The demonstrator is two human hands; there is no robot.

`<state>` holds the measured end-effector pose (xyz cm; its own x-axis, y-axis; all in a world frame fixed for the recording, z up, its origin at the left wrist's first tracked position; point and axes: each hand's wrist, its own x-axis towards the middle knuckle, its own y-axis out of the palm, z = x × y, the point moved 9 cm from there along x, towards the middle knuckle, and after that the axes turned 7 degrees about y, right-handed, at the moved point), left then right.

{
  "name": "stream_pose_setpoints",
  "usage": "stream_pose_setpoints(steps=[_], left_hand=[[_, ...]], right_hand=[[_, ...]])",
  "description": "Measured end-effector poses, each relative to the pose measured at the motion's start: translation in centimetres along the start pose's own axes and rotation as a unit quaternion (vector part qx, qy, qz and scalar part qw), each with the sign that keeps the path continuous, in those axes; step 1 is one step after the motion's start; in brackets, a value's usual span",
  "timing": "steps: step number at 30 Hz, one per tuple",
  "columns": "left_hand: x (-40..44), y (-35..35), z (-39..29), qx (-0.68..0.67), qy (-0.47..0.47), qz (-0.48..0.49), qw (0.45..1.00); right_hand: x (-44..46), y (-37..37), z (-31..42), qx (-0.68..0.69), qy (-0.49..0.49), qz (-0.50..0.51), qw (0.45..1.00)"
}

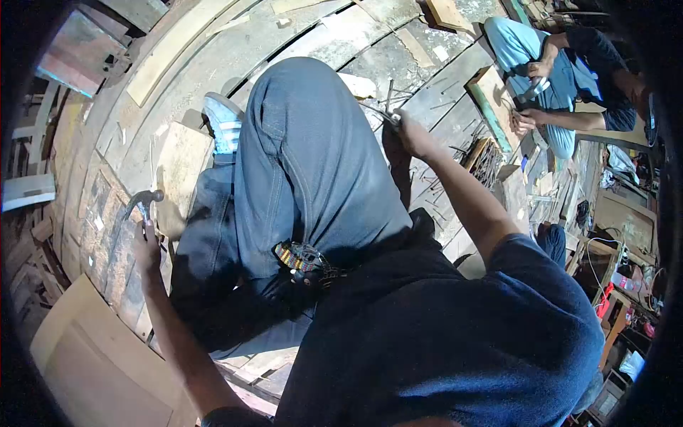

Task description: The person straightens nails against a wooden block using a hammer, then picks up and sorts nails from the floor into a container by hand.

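Note:
My left hand [147, 245] is closed around the handle of a hammer [144, 199], its dark head over the worn boards beside a pale wood block [183, 167]. Beyond my raised knee, my right hand [414, 136] is closed on a dark, thin metal item with a shiny spot; its exact shape is unclear. Long nails [402, 94] lie just past those fingers. More nails [486, 164] are heaped by a small wood piece, to the right of my right hand.
A co-worker [587, 85] sits at the upper right, hands at a green-edged wooden board [492, 107], one holding a tool. Planks [171, 53] lie at the upper left, a curved brown panel [99, 356] at the lower left. Cables and clutter fill the far right.

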<state>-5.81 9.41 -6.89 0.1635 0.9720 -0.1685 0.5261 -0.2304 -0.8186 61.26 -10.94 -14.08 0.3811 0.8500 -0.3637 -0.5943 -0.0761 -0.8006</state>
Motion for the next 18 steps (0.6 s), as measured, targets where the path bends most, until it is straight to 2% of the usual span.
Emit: stream_pose_setpoints(steps=[1,3,4,5,6,7,9,10,12,13,14,15,16,18], left_hand=[[0.1,0.1,-0.4,0.01,-0.002,0.022,1.0],[-0.2,-0.1,-1.1,0.027,-0.001,0.026,0.999],[-0.2,0.1,-1.1,0.026,-0.001,0.027,0.999],[-0.4,-0.1,-1.3,0.027,0.009,0.004,1.0],[-0.4,-0.5,-1.4,0.029,0.02,-0.019,0.999],[-0.4,-0.4,-1.1,0.03,0.02,-0.018,0.999],[-0.3,-0.4,-0.7,0.022,0.015,-0.022,0.999],[-0.3,-0.2,-1.0,0.009,0.007,0.0,1.0],[-0.3,-0.3,-1.8,0.007,0.004,0.017,1.0],[-0.4,-0.1,-2.0,0.004,0.0,0.033,0.999],[-0.1,0.0,-1.2,-0.001,0.009,0.035,0.999],[-0.2,0.1,-1.7,-0.002,0.01,0.034,0.999],[-0.3,0.0,-2.1,0.001,0.006,0.026,1.0],[-0.4,-0.2,-1.9,0.004,0.0,0.006,1.0]], right_hand=[[-0.5,-0.7,-0.4,0.039,0.016,-0.007,0.999],[-0.4,-0.3,-2.6,0.276,0.018,0.001,0.961],[-0.7,-0.6,-2.8,0.274,0.019,0.001,0.961],[-1.3,-0.3,-4.2,0.472,0.081,0.026,0.877],[-2.2,-0.3,-3.6,0.647,0.139,0.049,0.748],[-2.6,-0.8,-3.3,0.694,0.177,0.02,0.698],[-2.6,-1.3,-2.5,0.754,0.158,0.015,0.637],[-2.0,-1.0,-3.4,0.755,0.158,0.014,0.637],[-0.9,-1.2,-4.6,0.584,0.146,0.002,0.799],[-1.8,-2.6,-3.0,0.415,0.158,-0.059,0.894],[-1.6,-2.6,-3.3,0.264,0.114,-0.102,0.952],[-1.8,-2.9,-1.8,0.106,0.067,-0.143,0.982],[-1.8,-2.3,-1.6,0.014,0.087,-0.121,0.989],[-2.6,-1.3,-0.9,-0.02,0.132,-0.109,0.985]])
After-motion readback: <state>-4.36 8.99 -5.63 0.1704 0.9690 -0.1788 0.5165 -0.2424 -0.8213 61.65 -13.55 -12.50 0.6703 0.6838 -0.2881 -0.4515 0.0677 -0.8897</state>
